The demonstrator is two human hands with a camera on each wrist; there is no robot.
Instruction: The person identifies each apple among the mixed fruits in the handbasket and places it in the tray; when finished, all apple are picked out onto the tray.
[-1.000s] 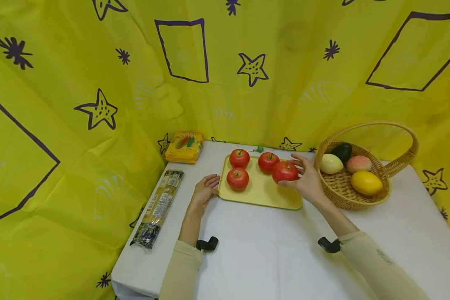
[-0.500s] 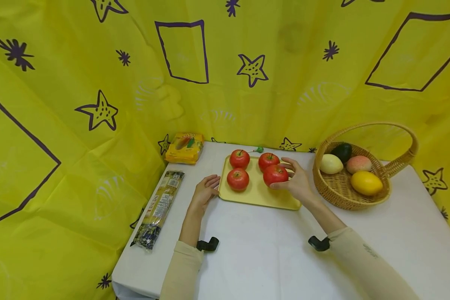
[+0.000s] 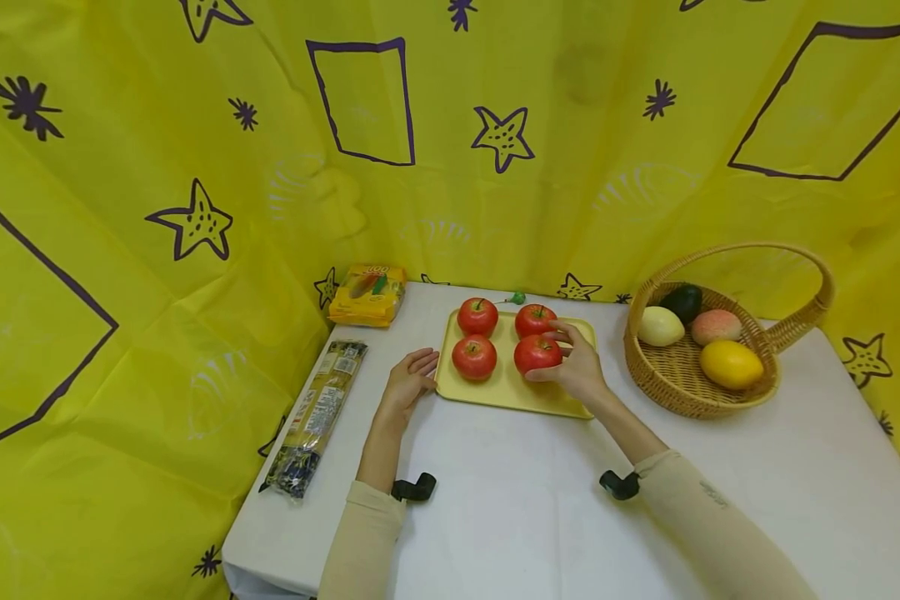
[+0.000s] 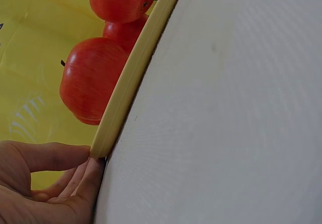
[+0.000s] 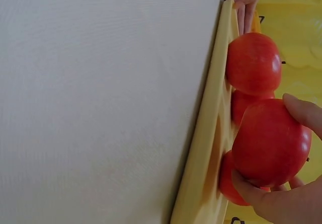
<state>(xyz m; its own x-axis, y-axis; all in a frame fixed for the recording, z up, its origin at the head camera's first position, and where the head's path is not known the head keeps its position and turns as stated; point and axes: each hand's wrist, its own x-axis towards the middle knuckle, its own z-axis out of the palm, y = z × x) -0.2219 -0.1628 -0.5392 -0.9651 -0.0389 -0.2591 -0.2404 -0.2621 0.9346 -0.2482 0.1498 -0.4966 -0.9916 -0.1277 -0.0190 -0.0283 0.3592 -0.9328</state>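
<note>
My right hand (image 3: 579, 371) holds a red apple (image 3: 537, 356) between thumb and fingers, low over the right half of the yellow tray (image 3: 510, 396). In the right wrist view that apple (image 5: 271, 142) has the thumb and fingertips on opposite sides. Directly behind it lies a second apple (image 3: 536, 320). Two more, a back apple (image 3: 477, 317) and a front apple (image 3: 474, 358), line up on the tray's left half. My left hand (image 3: 407, 387) rests at the tray's left edge, fingers extended; its thumb (image 4: 65, 156) touches the rim in the left wrist view.
Right of the tray stands a wicker basket (image 3: 663, 392) holding a lemon (image 3: 731, 365), a peach (image 3: 716, 327), an avocado (image 3: 681, 303) and a pale oval fruit (image 3: 661, 327). At left lie a yellow packet (image 3: 368, 296) and a long clear-wrapped pack (image 3: 317, 417). A yellow curtain (image 3: 450, 208) hangs behind.
My right hand has carried the apple leftward from the tray's right edge to a spot in front of the back right apple. The left hand has stayed at the tray's left edge.
</note>
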